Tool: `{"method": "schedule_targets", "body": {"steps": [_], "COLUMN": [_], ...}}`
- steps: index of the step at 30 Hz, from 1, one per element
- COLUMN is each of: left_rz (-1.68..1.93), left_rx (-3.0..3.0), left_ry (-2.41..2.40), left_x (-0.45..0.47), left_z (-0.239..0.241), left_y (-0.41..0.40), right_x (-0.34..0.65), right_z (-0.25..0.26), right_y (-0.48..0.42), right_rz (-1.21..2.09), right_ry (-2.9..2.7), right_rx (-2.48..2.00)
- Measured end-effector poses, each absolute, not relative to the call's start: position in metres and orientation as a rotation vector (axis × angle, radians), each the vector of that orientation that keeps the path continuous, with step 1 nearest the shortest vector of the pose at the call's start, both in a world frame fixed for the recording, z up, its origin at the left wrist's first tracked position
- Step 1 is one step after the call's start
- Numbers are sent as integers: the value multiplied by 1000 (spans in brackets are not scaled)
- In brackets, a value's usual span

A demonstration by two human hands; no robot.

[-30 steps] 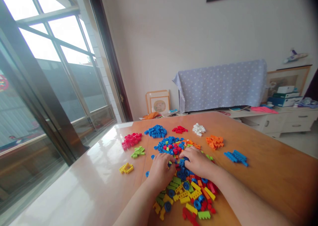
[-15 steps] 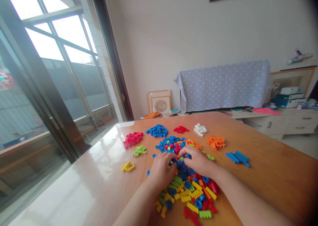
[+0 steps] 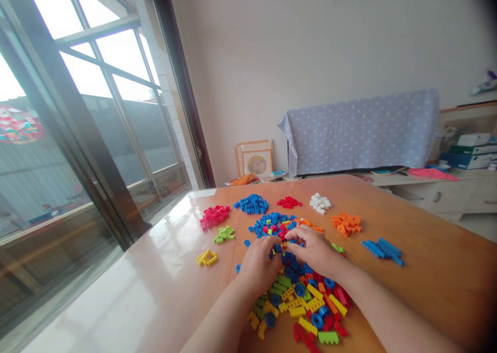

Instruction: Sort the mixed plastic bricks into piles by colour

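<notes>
A mixed pile of coloured plastic bricks (image 3: pixel 298 296) lies on the wooden table (image 3: pixel 427 270) in front of me. Both my hands rest on the far part of that pile. My left hand (image 3: pixel 259 264) is curled, fingertips down among blue pieces. My right hand (image 3: pixel 313 248) is curled too, thumb and fingers pinched over small bricks near the middle. What either hand holds is hidden by the fingers. Beyond the hands sits a blue-and-red cluster (image 3: pixel 272 223).
Sorted heaps lie around: pink-red (image 3: pixel 214 216), blue (image 3: pixel 251 204), red (image 3: pixel 289 202), white (image 3: pixel 320 202), orange (image 3: pixel 346 223), long blue bars (image 3: pixel 382 250), green (image 3: pixel 224 233), yellow (image 3: pixel 207 258). A large window stands left; a cloth-covered cabinet (image 3: pixel 361 133) behind the table.
Both hands have crept a little farther away over the pile, fingers working among the bricks. My head has turned slightly, shifting the whole view.
</notes>
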State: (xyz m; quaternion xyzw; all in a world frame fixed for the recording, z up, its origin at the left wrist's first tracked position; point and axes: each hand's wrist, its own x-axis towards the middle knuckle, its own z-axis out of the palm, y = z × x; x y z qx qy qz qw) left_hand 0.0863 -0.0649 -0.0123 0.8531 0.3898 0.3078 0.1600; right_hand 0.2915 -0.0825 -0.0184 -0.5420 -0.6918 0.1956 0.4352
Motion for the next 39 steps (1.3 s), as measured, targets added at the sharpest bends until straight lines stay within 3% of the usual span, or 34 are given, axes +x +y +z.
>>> {"method": "schedule_targets", "body": {"steps": [19,39], "left_rz": [960,934], "left_rx": [2202,2185], "left_ry": [1056,1045], "left_x": [89,86], "left_z": [-16,-14], "left_y": [-65,-62], "right_x": [287,290], "right_z": [-14,-4], "right_y": [-88,-91], "right_rz": [1105,1008], "right_ry": [-1360,-1349], "right_rx": [-1190,-1255]}}
